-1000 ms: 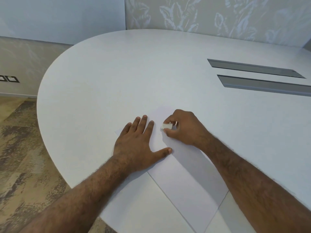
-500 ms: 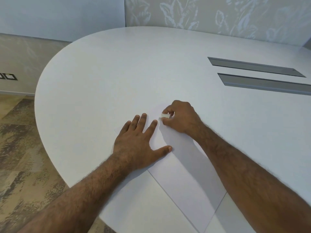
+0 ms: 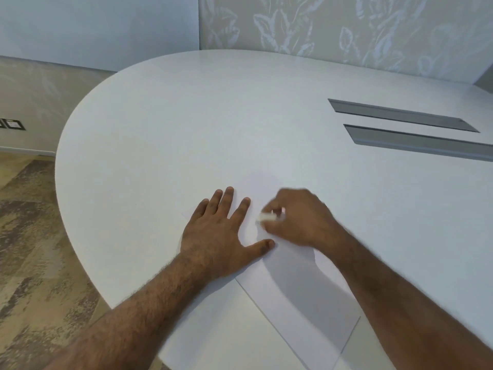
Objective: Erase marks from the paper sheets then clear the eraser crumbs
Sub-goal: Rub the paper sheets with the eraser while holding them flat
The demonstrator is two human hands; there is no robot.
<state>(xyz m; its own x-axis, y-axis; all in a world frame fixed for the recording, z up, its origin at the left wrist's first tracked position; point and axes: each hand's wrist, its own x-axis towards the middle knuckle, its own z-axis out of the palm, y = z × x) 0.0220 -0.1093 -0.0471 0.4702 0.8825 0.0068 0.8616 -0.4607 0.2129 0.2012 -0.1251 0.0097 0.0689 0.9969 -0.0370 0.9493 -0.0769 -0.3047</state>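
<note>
A white paper sheet (image 3: 293, 289) lies at an angle on the white table, reaching toward the near edge. My left hand (image 3: 221, 236) lies flat on the sheet's left part, fingers spread and thumb out to the right. Just to its right, my right hand (image 3: 298, 217) pinches a small white eraser (image 3: 266, 217) against the paper; it is blurred by motion. A second sheet (image 3: 226, 329) lies under the first at the near edge. I cannot make out any marks or crumbs on the paper.
The rounded white table (image 3: 186, 129) curves away on the left, with patterned carpet (image 3: 32, 249) below. Two grey slot covers (image 3: 413, 129) are set into the tabletop at the back right. A patterned wall stands behind.
My right hand with the eraser went away from me and has now come back toward me, next to the left thumb. The left hand stayed flat on the sheet.
</note>
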